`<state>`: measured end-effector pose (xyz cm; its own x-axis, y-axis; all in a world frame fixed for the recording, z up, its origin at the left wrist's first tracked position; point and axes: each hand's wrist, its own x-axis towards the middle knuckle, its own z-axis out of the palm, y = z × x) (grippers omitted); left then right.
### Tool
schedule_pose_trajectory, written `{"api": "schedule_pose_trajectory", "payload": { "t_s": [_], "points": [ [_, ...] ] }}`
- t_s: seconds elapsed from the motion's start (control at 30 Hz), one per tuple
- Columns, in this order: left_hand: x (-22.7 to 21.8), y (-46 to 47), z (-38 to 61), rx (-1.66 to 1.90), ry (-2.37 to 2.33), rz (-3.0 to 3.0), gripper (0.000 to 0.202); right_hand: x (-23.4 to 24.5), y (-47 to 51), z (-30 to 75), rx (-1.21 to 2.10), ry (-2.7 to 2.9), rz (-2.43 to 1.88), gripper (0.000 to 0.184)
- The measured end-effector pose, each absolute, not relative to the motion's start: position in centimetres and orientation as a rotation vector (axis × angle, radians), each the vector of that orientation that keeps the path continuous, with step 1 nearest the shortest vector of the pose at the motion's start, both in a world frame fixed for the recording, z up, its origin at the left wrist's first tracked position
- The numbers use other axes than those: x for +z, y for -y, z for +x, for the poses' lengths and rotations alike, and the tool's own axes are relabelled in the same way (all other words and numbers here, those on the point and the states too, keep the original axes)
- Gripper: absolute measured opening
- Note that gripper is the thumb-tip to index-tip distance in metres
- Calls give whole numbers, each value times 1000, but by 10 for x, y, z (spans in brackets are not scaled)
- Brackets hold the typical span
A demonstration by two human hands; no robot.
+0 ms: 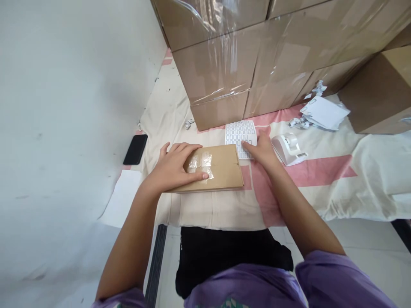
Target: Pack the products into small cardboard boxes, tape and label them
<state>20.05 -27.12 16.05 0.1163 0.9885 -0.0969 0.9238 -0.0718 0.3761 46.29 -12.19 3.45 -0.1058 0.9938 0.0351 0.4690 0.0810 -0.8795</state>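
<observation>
A small flat cardboard box (pixel 223 164) with clear tape on its top lies on the cloth in front of me. My left hand (pixel 175 167) grips its left end, the thumb pressed on the top near the tape and the fingers spread along the far edge. Just past the box's right far corner is a white sheet of small blue-outlined labels (pixel 240 130). My right hand (pixel 261 149) pinches that sheet at its right side, thumb on the printed face; the other fingers are mostly hidden.
Stacked, taped cartons (pixel 221 81) rise behind. To the right stand a white tape dispenser (pixel 289 149), a pile of white papers (pixel 326 113) with crumpled scraps, and another carton (pixel 379 90). Beside the wall at left lie a black phone (pixel 135 149) and a blank paper (pixel 122 199).
</observation>
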Motion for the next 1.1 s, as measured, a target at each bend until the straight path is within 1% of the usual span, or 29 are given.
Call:
{"api": "schedule_pose_trajectory", "payload": {
  "t_s": [0.07, 0.13, 0.23, 0.3, 0.4, 0.5, 0.57, 0.63, 0.77, 0.9, 1.0, 1.1],
  "points": [
    [160, 272, 201, 280, -1900, 2046, 73, 24, 109, 459, 989, 1621, -1496, 74],
    [158, 272, 204, 293, -1960, 2023, 62, 22, 109, 453, 1027, 1532, -1371, 70],
    [156, 271, 209, 287, -2033, 2010, 47, 30, 120, 451, 1045, 1439, -1130, 68],
    [155, 269, 210, 271, -2052, 2014, 39, 38, 129, 455, 1016, 1410, -1049, 68],
    [158, 262, 215, 233, -2104, 2043, 35, 47, 136, 463, 974, 1362, -961, 69],
    [165, 246, 229, 367, -2164, 2254, 28, 48, 138, 465, 959, 1338, -807, 66],
    [171, 230, 245, 527, -2084, 2489, 22, 48, 139, 463, 974, 1324, -733, 62],
    [174, 211, 263, 587, -1906, 2738, 23, 49, 141, 461, 1019, 1290, -721, 61],
    [170, 172, 294, 462, -1599, 3112, 26, 56, 144, 460, 1180, 1163, -722, 68],
    [158, 148, 305, 297, -1459, 3316, 22, 58, 141, 462, 1377, 988, -733, 73],
    [154, 144, 307, 230, -1396, 3447, 18, 59, 139, 464, 1488, 888, -760, 74],
    [155, 145, 309, 186, -1319, 3588, 33, 63, 139, 465, 1525, 812, -747, 73]
  ]
}}
